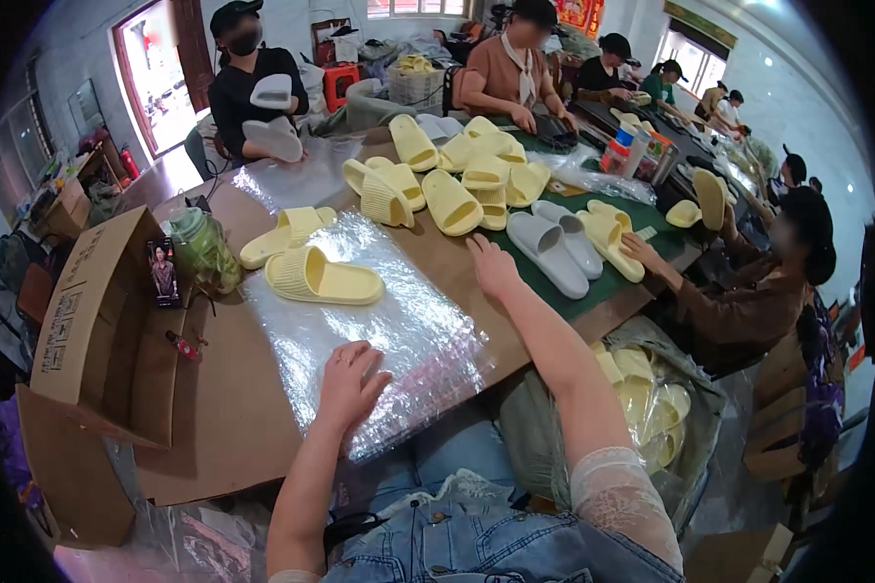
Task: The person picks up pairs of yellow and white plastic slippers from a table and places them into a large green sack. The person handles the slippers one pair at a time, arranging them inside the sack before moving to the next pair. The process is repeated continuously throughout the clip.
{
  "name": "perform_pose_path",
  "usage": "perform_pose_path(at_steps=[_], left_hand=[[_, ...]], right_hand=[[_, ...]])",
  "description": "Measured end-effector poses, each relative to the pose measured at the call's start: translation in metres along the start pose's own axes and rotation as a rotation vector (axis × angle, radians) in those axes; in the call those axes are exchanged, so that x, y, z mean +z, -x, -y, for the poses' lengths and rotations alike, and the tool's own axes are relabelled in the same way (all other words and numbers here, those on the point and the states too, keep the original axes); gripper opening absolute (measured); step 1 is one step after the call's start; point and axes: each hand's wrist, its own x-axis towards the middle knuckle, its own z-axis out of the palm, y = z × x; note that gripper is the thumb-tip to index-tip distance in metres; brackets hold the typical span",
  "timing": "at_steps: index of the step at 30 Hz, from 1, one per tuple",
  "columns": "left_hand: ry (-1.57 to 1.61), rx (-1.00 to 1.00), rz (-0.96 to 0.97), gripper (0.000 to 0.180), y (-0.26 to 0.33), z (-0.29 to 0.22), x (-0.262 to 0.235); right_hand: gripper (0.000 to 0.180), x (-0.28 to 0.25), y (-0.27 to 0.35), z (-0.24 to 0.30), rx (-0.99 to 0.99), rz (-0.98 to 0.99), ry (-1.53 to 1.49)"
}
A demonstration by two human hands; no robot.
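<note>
My left hand [352, 384] lies with fingers spread on a stack of clear plastic bags [399, 340] at the table's near side. On the far part of that stack rests a pale yellow slide slipper [323, 279], with another yellow slipper [284, 236] just behind it. My right hand [493, 267] reaches forward over the brown table covering, its fingers extended and nothing seen in them. Nearest to it are a yellow slipper [451, 204] at the edge of a heap and a pair of grey slippers [546, 255] to its right.
An opened cardboard box [117, 330] stands at the left beside a green-filled jar [202, 248] and a phone [164, 274]. A co-worker's hand [642, 253] touches yellow slippers at the right. Below the table's right edge sits a sack of bagged slippers [642, 398].
</note>
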Motion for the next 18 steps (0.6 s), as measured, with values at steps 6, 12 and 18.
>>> perform_pose_path(at_steps=[6, 12, 18], left_hand=[[0.000, -0.005, 0.023, 0.039, 0.000, -0.003, -0.004], [-0.026, -0.021, 0.038, 0.040, 0.000, -0.005, -0.004], [0.017, -0.010, 0.014, 0.040, -0.001, -0.004, 0.001]], right_hand=[[0.033, 0.004, -0.033, 0.007, 0.259, -0.057, 0.015], [0.033, 0.000, -0.009, -0.047, 0.774, -0.358, 0.123], [0.026, 0.001, 0.031, -0.114, 0.604, -0.033, -0.202]])
